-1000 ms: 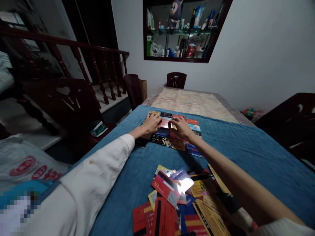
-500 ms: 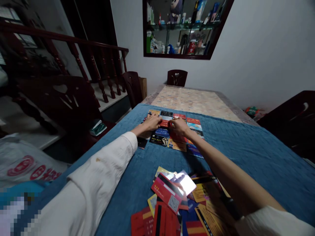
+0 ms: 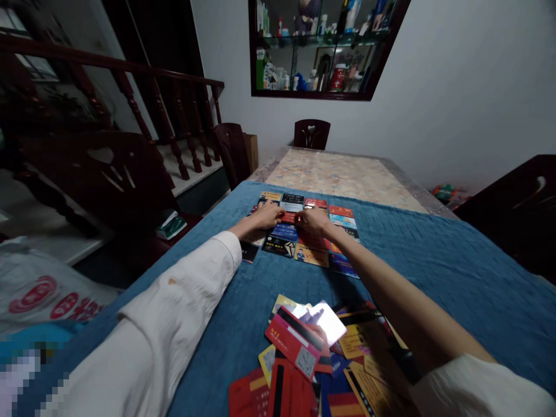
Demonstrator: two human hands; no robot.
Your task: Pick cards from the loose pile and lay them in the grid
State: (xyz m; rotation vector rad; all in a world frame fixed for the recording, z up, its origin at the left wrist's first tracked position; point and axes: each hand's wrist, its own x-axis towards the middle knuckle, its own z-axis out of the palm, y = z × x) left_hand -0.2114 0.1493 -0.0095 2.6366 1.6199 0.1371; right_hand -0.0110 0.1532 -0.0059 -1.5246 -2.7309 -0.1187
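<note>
A small red card lies among rows of overlapping cards on the blue cloth. My left hand has its fingertips closed at the card's left edge. At its right edge, the bent fingers of my right hand pinch it. Around the hands are a black VIP card, a yellow VIP card and a blue card. Parts of the rows are hidden beneath both hands. Nearer to me lies a loose heap of cards, with a pink-red card on top.
The blue cloth covers the near part of the table; a patterned cover shows beyond. Dark wooden chairs stand around it. A white plastic bag is at the left, and a tissue pack rests on a chair.
The view has tilted and shifted very slightly. Both hands stay at the red card, with only tiny finger movement. The heap of cards is unchanged.
</note>
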